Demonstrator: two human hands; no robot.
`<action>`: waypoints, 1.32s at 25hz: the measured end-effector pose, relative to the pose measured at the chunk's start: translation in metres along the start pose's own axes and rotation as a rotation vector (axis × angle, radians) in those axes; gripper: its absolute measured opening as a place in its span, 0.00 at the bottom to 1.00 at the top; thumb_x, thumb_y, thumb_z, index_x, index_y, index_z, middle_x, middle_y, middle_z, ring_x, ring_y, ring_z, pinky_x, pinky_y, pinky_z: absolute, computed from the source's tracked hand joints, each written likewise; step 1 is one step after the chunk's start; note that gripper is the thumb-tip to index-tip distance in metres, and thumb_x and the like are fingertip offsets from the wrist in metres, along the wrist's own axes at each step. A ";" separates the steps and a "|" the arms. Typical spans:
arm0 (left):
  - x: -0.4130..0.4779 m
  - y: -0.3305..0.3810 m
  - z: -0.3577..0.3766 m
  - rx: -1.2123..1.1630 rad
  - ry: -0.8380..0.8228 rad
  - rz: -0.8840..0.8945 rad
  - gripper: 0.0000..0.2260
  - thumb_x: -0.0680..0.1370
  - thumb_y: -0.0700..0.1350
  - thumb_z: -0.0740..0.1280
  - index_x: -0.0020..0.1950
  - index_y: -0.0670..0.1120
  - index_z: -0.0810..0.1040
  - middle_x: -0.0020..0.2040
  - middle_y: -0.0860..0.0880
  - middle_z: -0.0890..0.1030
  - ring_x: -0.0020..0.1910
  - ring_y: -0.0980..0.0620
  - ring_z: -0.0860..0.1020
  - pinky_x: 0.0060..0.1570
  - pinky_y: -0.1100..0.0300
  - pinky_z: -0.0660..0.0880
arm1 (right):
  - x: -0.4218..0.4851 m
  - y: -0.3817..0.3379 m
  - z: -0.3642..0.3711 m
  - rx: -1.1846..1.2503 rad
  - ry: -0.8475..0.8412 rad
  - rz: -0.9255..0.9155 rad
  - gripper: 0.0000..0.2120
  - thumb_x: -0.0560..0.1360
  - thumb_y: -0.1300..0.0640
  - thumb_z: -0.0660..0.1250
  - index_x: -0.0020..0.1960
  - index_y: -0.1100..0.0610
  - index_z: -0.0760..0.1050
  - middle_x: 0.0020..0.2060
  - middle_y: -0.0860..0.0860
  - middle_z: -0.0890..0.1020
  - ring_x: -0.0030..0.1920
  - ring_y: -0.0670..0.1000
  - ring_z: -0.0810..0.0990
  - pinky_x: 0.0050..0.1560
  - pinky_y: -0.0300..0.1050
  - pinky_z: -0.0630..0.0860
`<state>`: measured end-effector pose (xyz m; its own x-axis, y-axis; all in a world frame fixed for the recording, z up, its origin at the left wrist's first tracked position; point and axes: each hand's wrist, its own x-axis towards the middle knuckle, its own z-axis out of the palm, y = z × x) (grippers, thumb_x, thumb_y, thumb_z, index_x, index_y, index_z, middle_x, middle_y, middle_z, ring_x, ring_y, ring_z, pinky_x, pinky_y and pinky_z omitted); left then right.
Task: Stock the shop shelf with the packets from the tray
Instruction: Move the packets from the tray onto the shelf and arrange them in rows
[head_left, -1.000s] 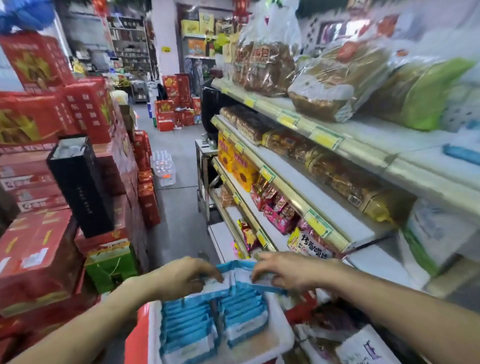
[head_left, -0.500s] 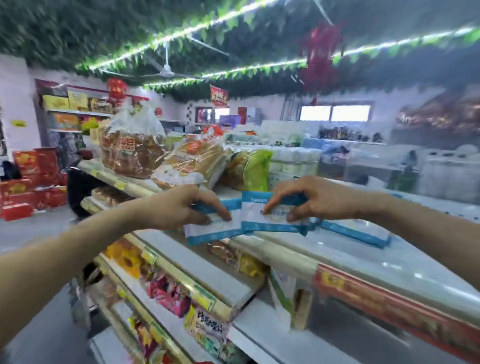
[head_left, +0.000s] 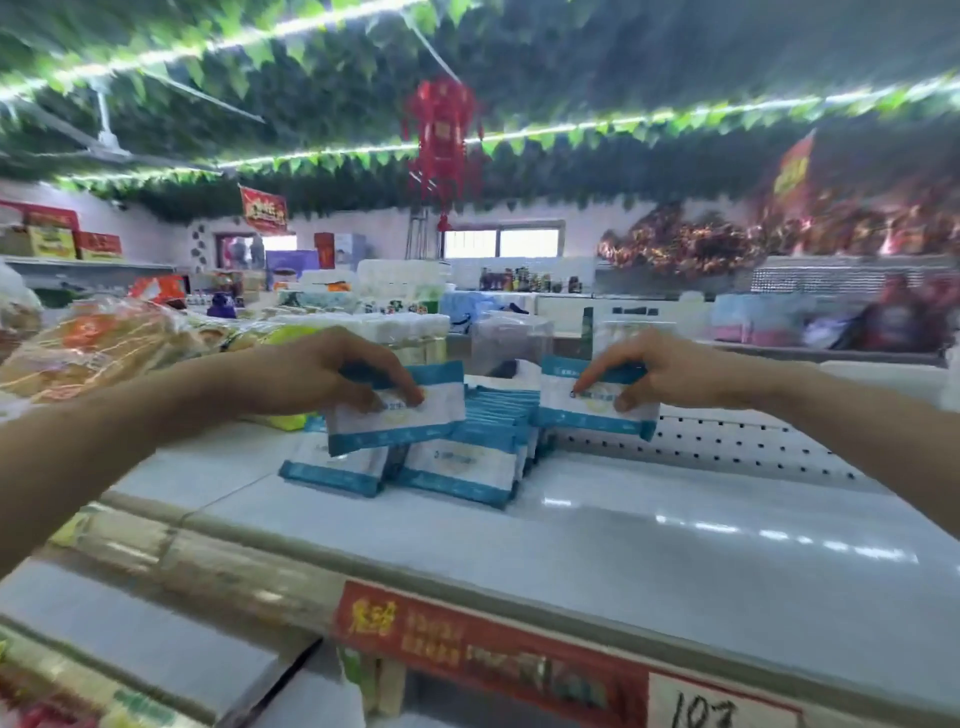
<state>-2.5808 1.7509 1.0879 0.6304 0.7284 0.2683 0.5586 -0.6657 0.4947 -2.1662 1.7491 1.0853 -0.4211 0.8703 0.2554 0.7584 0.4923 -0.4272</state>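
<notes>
— Two hands are reaching over the top shelf (head_left: 675, 535). What is each one holding?

— The left hand (head_left: 311, 371) is gripping one white packet with blue bands (head_left: 415, 421). Its fingers (head_left: 400, 389) are curling down over the packet's top edge and pressing on the front face. The thumb is hidden behind the packet. The packet is hanging slightly tilted, just above the stock on the shelf.

— And the right hand (head_left: 665, 371)?

— It is pinching a second packet (head_left: 592, 415) of the same kind. The fingers (head_left: 597, 376) are lying across the upper blue band, and the thumb is pressing on the white face lower down. The grip is narrow and closed on the packet. This packet is standing upright in front of the perforated back panel (head_left: 727, 441). Whether its lower edge is touching the shelf cannot be told.

— Where is the stocked product lying?

— It is sitting between the two hands. Two front packets (head_left: 457, 467) are leaning side by side on the shelf. A row of packets (head_left: 498, 410) is standing on edge behind them, running toward the back.

— What is surrounding the work area?

— Bagged bread (head_left: 104, 343) is lying on the shelf at the left, beside the left forearm. A red label strip (head_left: 488, 644) is running along the shelf's front edge. A red lantern (head_left: 441, 140) is hanging from the leaf-covered ceiling.
</notes>
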 end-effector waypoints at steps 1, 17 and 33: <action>0.010 0.003 0.003 0.013 0.001 0.008 0.19 0.81 0.33 0.67 0.57 0.57 0.87 0.62 0.59 0.84 0.63 0.56 0.81 0.67 0.47 0.77 | 0.000 0.020 -0.002 -0.029 0.017 0.041 0.23 0.75 0.66 0.74 0.56 0.38 0.84 0.60 0.43 0.81 0.56 0.44 0.81 0.61 0.43 0.79; 0.060 0.030 0.022 0.019 0.006 0.000 0.17 0.81 0.35 0.68 0.58 0.57 0.86 0.59 0.61 0.84 0.54 0.59 0.84 0.54 0.59 0.82 | 0.051 0.113 0.029 -0.595 -0.047 -0.074 0.18 0.76 0.53 0.73 0.61 0.34 0.78 0.74 0.44 0.67 0.73 0.54 0.63 0.73 0.63 0.60; 0.239 0.049 0.107 0.086 -0.208 0.261 0.17 0.80 0.35 0.70 0.62 0.53 0.86 0.59 0.58 0.83 0.53 0.63 0.80 0.55 0.69 0.76 | -0.156 0.109 -0.052 -0.666 0.288 -0.020 0.16 0.76 0.51 0.74 0.58 0.31 0.79 0.60 0.33 0.78 0.62 0.44 0.76 0.57 0.59 0.76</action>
<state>-2.3451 1.8748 1.0876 0.8495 0.4892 0.1977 0.4020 -0.8428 0.3580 -1.9915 1.6662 1.0439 -0.3595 0.7781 0.5150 0.9328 0.3150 0.1752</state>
